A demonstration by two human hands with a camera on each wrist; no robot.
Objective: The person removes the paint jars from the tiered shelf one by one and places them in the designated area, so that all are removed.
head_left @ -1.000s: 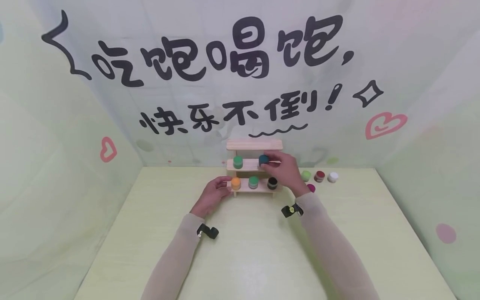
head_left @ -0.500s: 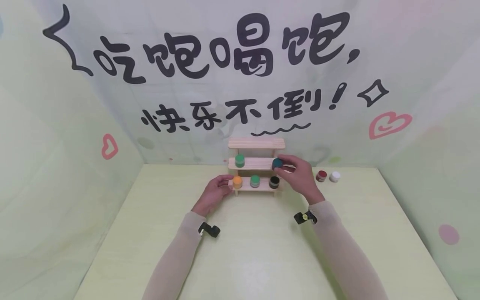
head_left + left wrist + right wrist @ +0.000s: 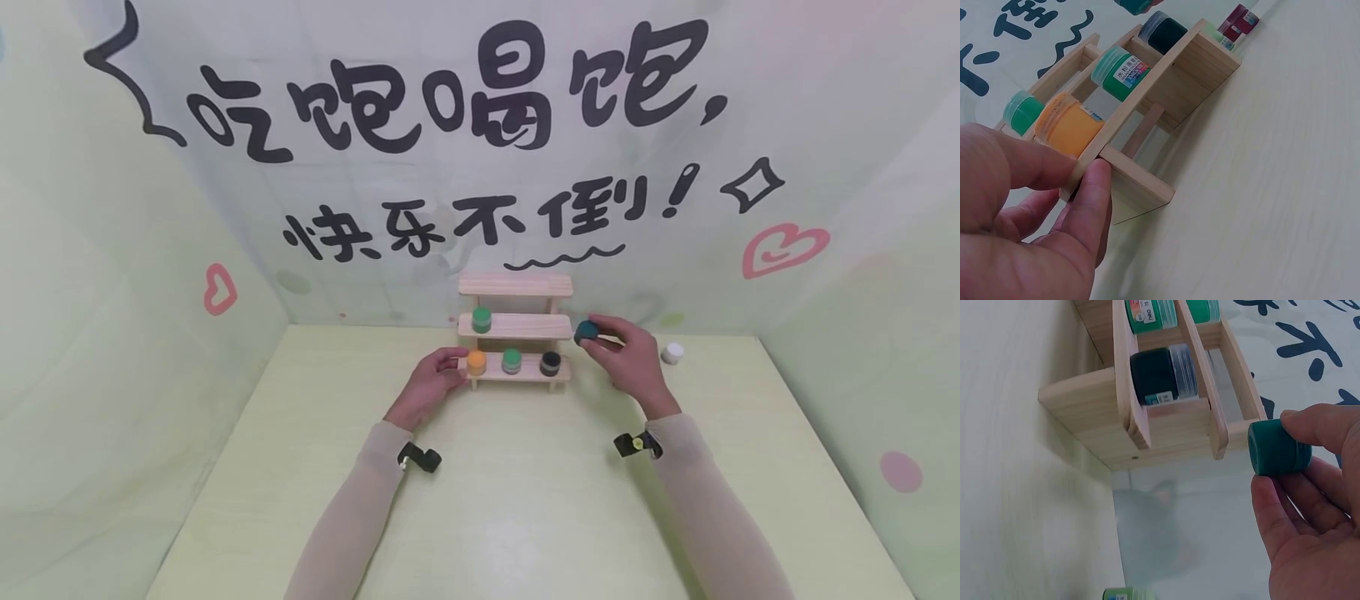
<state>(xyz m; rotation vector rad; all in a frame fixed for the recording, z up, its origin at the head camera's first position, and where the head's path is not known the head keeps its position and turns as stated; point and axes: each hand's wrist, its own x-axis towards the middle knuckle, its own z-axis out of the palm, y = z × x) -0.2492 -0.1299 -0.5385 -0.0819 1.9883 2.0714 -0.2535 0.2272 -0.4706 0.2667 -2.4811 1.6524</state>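
Observation:
A three-tier wooden display rack (image 3: 516,286) stands near the back of the table. My left hand (image 3: 431,385) grips the left end of its lowest tier, thumb above and fingers below, as the left wrist view shows. On that tier sit an orange paint jar (image 3: 1067,125), a green paint jar (image 3: 1120,73) and a black paint jar (image 3: 1163,374). Another green paint jar (image 3: 482,320) stands at the left of the middle tier. Off the rack's right side, my right hand (image 3: 628,358) pinches a teal paint jar (image 3: 1279,448) between thumb and fingers, in the air.
Right of the rack, a white paint jar (image 3: 672,353) stands on the table (image 3: 495,500). A light green jar (image 3: 1127,594) and dark red jars (image 3: 1238,22) appear in the wrist views; my right hand hides them from the head view. A printed cloth wall (image 3: 412,192) rises behind.
My right hand has carried the teal jar rightward, from in front of the middle tier to beyond the rack's right end. My left hand stays on the rack.

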